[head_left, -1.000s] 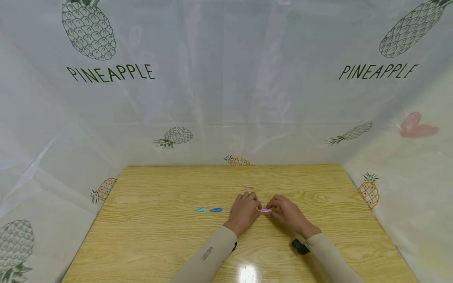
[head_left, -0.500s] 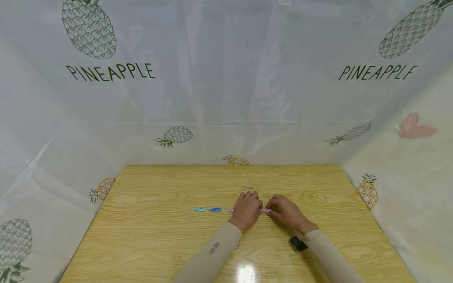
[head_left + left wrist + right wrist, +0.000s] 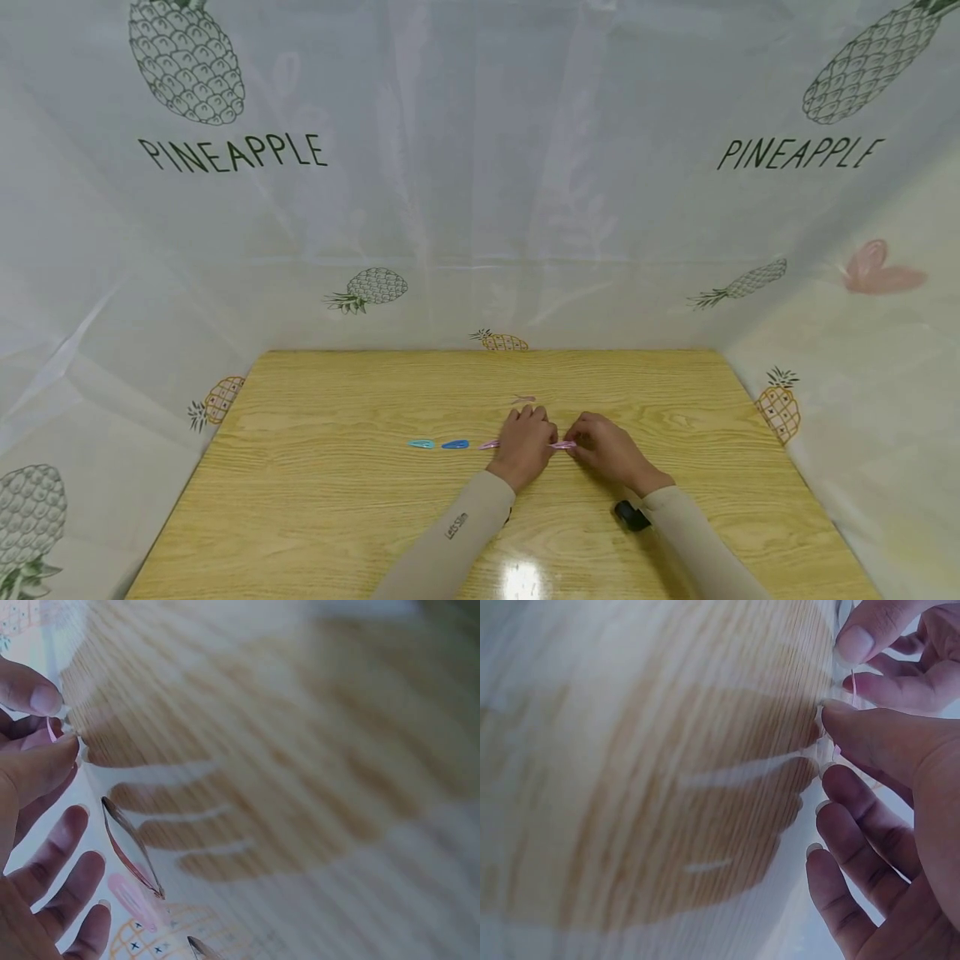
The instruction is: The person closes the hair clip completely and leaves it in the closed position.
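Observation:
A pink-purple snap hair clip (image 3: 563,446) lies between my two hands near the middle of the table. My left hand (image 3: 525,442) pinches its left end between thumb and fingers, the other fingers spread over the tabletop. From the right, my right hand (image 3: 606,450) pinches the other end with thumb and forefinger. Both wrist views show just a thin pink edge of this hair clip (image 3: 853,686), as the fingertips cover most of it. Left of the hands, a turquoise hair clip (image 3: 422,444), a blue hair clip (image 3: 455,445) and another pink-purple hair clip (image 3: 488,445), partly hidden, form a row.
Beyond the left hand lies a pale pink hair clip (image 3: 523,399). The wooden table (image 3: 337,517) is enclosed at the back and sides by a white pineapple-print sheet (image 3: 480,208). A black device (image 3: 632,516) sits at the right wrist.
The left hand and forearm have shifted slightly, uncovering more of the pink-purple clip at its left. The right hand stays nearly still, and both hands keep hold of the clip between them.

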A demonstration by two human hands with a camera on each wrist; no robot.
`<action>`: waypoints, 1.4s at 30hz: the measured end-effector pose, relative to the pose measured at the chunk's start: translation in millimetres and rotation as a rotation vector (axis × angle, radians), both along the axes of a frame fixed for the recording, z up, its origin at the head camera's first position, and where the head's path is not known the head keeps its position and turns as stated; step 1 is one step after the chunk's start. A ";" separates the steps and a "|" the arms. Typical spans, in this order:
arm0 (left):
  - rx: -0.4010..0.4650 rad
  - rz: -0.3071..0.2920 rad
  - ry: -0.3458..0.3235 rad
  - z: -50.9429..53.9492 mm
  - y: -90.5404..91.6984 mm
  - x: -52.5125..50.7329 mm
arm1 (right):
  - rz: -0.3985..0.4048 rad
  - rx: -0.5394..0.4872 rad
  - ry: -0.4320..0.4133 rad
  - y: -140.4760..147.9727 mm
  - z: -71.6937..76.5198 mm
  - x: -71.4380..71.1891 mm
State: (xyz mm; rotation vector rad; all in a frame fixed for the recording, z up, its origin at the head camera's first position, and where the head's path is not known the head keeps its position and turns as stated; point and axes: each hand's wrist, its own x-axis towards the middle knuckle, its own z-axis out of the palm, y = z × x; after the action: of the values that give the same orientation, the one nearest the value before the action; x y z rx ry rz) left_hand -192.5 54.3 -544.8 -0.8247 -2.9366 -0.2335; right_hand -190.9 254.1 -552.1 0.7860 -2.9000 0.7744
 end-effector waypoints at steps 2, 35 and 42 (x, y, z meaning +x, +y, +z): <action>0.003 0.006 -0.002 -0.8 0.3 -0.6 | -0.003 -0.002 0.011 -0.2 0.3 0.5; 0.164 0.087 0.007 -5.2 -23.3 -5.6 | -0.046 -0.041 -0.026 -8.2 9.1 -3.6; 0.234 0.183 0.077 -3.1 -43.9 -13.5 | -0.064 -0.028 0.024 -20.7 12.6 -11.5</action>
State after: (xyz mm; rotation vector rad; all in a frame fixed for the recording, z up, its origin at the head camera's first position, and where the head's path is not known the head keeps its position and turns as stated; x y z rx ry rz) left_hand -206.0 10.4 -547.9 -0.5188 -2.8179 -0.5068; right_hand -202.4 233.4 -539.5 0.6919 -2.8706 0.7913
